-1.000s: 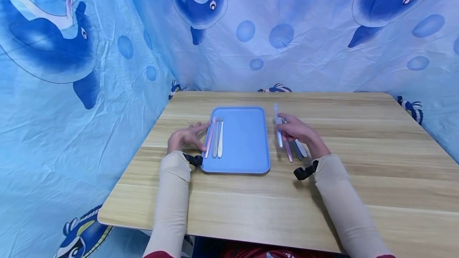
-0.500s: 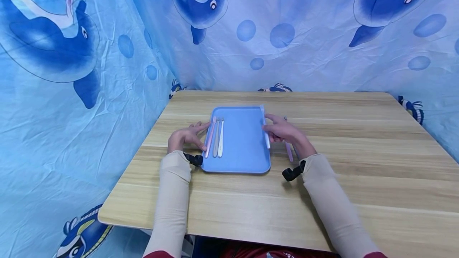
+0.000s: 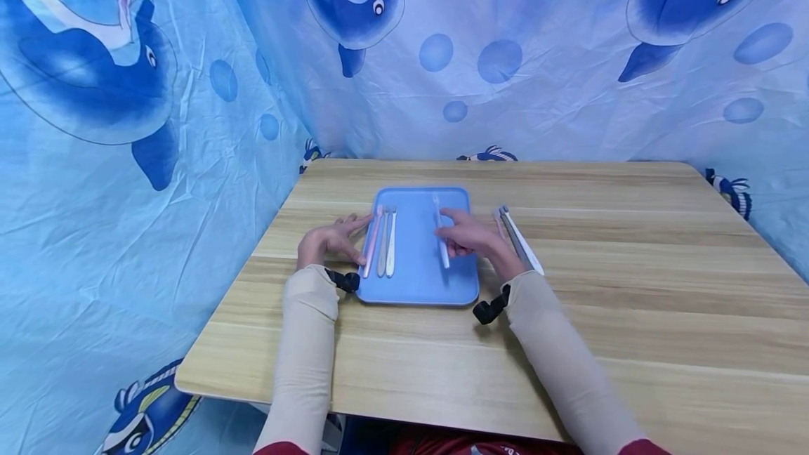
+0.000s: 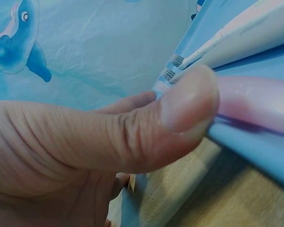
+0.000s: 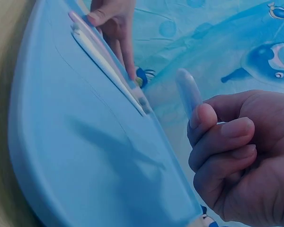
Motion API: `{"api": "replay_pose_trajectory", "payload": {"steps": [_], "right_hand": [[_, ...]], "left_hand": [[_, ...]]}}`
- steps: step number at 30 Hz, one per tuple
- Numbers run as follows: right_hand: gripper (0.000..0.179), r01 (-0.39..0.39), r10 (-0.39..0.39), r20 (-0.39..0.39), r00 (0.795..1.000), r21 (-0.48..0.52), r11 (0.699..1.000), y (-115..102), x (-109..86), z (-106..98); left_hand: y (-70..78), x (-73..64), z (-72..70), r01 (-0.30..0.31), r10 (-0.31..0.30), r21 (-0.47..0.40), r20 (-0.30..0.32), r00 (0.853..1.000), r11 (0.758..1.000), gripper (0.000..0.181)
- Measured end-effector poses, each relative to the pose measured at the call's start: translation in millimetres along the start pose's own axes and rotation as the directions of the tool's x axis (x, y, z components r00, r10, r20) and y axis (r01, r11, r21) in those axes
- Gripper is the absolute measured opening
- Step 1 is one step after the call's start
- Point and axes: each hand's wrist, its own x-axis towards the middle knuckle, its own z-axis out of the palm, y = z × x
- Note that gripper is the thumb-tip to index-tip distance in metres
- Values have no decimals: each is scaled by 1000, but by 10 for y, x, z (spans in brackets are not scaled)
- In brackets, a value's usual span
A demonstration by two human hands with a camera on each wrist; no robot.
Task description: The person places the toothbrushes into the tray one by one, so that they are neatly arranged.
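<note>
Over the blue tray (image 3: pixel 417 292), my right hand (image 3: pixel 470 234) pinches a pale blue toothbrush (image 3: pixel 445 257) between thumb and fingers. Its handle end (image 5: pixel 189 90) rises above the thumb in the right wrist view, with a shadow on the tray floor. Along the tray's left side lie a pink toothbrush (image 3: pixel 370 250), a grey one (image 3: pixel 382 255) and a white one (image 3: pixel 391 251), side by side. My left hand (image 3: pixel 329 241) rests at the left rim with thumb and fingers spread. In the left wrist view, the thumb overlaps the end of the pink handle (image 4: pixel 255 99).
Right of the tray, more toothbrushes lie on the wooden table (image 3: pixel 632 286): a white one (image 3: pixel 529 253), a dark grey one (image 3: pixel 515 239) and a pink one (image 3: pixel 498 222) partly behind the right forearm. A blue dolphin-print curtain (image 3: pixel 468 118) surrounds the table.
My right hand has carried the pale blue toothbrush leftward from the group on the table, past the tray's right rim, to above the tray. The left hand has stayed in place.
</note>
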Motion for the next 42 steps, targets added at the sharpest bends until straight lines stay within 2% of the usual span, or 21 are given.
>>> {"api": "replay_pose_trajectory", "payload": {"steps": [19, 26, 42], "right_hand": [[71, -16, 17, -16, 1000, 18, 1000, -92, 207, 300], [70, -37, 37, -17, 999, 28, 999, -127, 259, 387], [71, -33, 32, 5, 999, 48, 998, -147, 397, 601]], "left_hand": [[23, -15, -12, 0, 0, -5, 9, 1000, 1000, 125], [8, -6, -8, 21, -21, -8, 2, 1000, 1000, 126], [-2, -14, -19, 7, -7, 4, 11, 1000, 1000, 122]]}}
